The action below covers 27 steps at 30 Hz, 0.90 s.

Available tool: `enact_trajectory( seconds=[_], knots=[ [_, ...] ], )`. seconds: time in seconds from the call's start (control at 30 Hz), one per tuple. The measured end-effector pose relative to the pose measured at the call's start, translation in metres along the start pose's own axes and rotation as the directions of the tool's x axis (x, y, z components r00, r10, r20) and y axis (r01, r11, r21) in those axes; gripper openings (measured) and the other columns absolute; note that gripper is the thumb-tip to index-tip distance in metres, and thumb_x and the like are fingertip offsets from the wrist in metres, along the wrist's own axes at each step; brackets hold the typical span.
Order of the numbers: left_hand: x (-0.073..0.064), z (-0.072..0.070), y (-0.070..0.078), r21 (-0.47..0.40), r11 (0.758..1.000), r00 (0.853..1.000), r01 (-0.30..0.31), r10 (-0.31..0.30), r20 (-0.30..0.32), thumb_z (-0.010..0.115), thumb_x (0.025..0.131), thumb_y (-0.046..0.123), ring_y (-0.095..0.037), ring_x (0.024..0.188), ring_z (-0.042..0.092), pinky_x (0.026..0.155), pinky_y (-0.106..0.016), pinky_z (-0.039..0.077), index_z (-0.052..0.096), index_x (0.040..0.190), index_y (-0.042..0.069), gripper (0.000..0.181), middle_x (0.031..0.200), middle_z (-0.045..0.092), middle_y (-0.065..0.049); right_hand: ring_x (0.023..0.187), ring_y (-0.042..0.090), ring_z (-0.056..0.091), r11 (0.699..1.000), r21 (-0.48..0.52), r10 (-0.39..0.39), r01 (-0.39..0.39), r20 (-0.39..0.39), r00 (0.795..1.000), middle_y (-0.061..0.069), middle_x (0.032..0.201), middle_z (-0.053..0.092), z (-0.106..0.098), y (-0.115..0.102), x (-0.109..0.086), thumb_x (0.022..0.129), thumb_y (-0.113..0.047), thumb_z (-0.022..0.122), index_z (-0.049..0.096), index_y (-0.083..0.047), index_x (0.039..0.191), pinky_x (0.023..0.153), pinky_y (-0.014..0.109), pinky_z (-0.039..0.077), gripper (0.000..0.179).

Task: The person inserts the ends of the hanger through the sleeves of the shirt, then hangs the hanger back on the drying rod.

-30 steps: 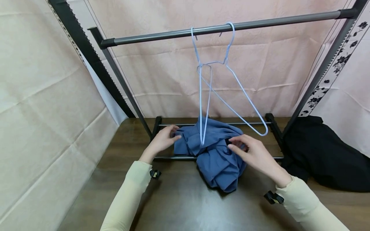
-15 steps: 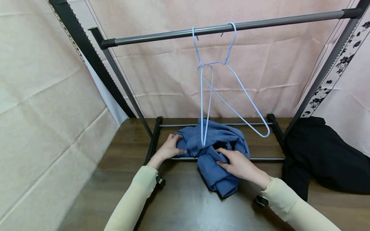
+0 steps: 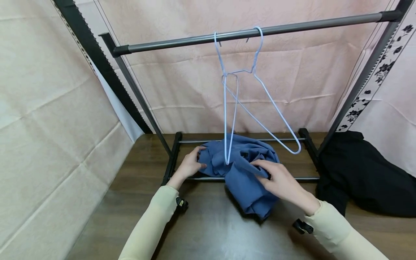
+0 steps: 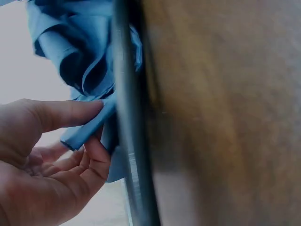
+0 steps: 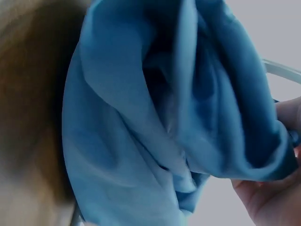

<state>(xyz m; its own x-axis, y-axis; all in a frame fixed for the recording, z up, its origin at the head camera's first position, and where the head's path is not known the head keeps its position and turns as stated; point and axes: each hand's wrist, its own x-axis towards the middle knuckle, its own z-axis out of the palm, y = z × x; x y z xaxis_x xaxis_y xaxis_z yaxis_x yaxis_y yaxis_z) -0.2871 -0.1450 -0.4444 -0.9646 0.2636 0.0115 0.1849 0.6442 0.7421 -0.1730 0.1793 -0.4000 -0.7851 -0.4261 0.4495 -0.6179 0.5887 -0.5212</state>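
Observation:
A crumpled blue garment (image 3: 248, 180) lies over the lower bars of a clothes rack, its front part spilling forward over the table. At its left end my left hand (image 3: 187, 167) pinches a fold of the cloth between thumb and fingers, plain in the left wrist view, where the hand (image 4: 56, 160) is beside a dark bar. On the right side, my right hand (image 3: 282, 180) grips a raised fold. The right wrist view has loose blue folds (image 5: 117, 141) filling the middle, with the hand (image 5: 277, 197) at the right edge holding the cloth.
Two light blue hangers (image 3: 277, 106) hang from the top rail (image 3: 305, 26), one seen nearly edge-on in front of the garment. The rack's front lower bar (image 3: 305, 179) runs under it. A black garment (image 3: 367, 177) lies at the right on the brown table (image 3: 208, 231).
Both hands have come in onto the blue garment and taken hold of it. In the last half second my right hand has shifted right and drawn a fold with it.

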Motion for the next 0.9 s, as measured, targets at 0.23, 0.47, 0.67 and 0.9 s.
enact_trajectory(
  seconds=[0.23, 0.47, 0.67, 0.9],
  knots=[
    [-0.013, -0.035, 0.013, 0.0, 0.993, 0.987, -0.119, 0.118, -0.106, 0.069, 0.095, 0.007, -0.024, 0.07, 0.053, 0.066, -0.038, 0.044, 0.052, 0.145, 0.02, 0.055, 0.113, 0.062, -0.016, 0.082, 0.014, 0.062, 0.996, -0.07, 0.039, -0.054, -0.203, 0.978, 0.007, 0.11, 0.072, -0.034, 0.002, -0.012, 0.088, 0.003, 0.069, 0.068, -0.014, 0.122, 0.072, 0.028, 0.05, 0.038],
    [-0.031, -0.081, 0.024, -0.01, 0.976, 0.949, -0.216, 0.207, -0.238, 0.064, 0.098, 0.005, -0.032, 0.083, 0.06, 0.072, -0.045, 0.046, 0.051, 0.146, 0.019, 0.052, 0.114, 0.065, -0.017, 0.077, 0.004, 0.058, 0.986, -0.085, 0.101, -0.145, -0.393, 0.914, 0.008, 0.101, 0.073, -0.065, 0.007, -0.028, 0.085, 0.002, 0.073, 0.072, -0.012, 0.116, 0.072, 0.012, 0.039, 0.034],
    [-0.048, -0.117, 0.024, 0.008, 0.976, 0.905, -0.218, 0.205, -0.372, 0.064, 0.097, 0.003, -0.035, 0.1, 0.059, 0.078, -0.046, 0.043, 0.051, 0.146, 0.02, 0.054, 0.124, 0.063, -0.023, 0.083, -0.012, 0.053, 0.97, -0.031, 0.191, -0.242, -0.518, 0.834, -0.029, 0.101, 0.063, -0.089, 0.014, -0.042, 0.088, -0.001, 0.071, 0.073, -0.011, 0.113, 0.075, 0.01, 0.036, 0.027],
    [-0.059, -0.138, 0.008, 0.014, 0.989, 0.899, -0.15, 0.142, -0.415, 0.062, 0.099, 0.004, -0.034, 0.101, 0.057, 0.078, -0.043, 0.04, 0.046, 0.15, 0.018, 0.056, 0.12, 0.061, -0.024, 0.08, -0.009, 0.055, 0.939, 0.042, 0.293, -0.341, -0.618, 0.73, -0.034, 0.096, 0.06, -0.11, 0.014, -0.052, 0.093, -0.007, 0.067, 0.073, -0.007, 0.111, 0.074, 0.012, 0.036, 0.018]
  ],
)
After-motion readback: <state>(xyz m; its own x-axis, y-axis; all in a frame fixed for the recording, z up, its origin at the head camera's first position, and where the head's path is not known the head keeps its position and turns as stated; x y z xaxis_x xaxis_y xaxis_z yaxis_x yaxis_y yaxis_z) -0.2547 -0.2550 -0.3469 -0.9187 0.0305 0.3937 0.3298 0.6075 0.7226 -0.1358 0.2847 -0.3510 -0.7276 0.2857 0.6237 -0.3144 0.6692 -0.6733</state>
